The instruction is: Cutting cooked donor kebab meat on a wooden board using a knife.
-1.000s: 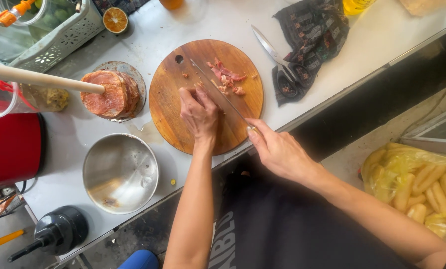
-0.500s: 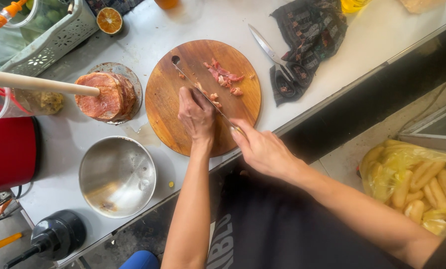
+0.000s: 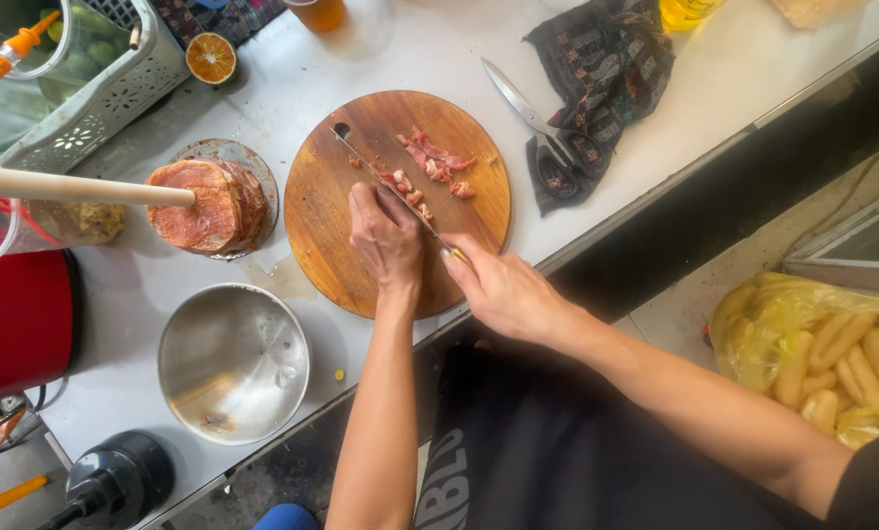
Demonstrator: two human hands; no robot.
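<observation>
your right hand [image 3: 498,290] is closed around the knife [image 3: 386,186] handle; its blade runs diagonally across the round wooden board [image 3: 332,245], tip pointing up-left. your left hand [image 3: 386,236] lies flat on the blade beside the chopped meat [image 3: 430,167].

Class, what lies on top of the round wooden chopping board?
Small pink chopped meat pieces, a long knife blade and the left hand. Whatever the hand presses is covered.

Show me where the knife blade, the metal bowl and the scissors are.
knife blade [image 3: 381,177], head view, on the middle of the blade above the board.
metal bowl [image 3: 180,324], head view, on its left rim.
scissors [image 3: 511,95], head view, on the shiny blades.
</observation>
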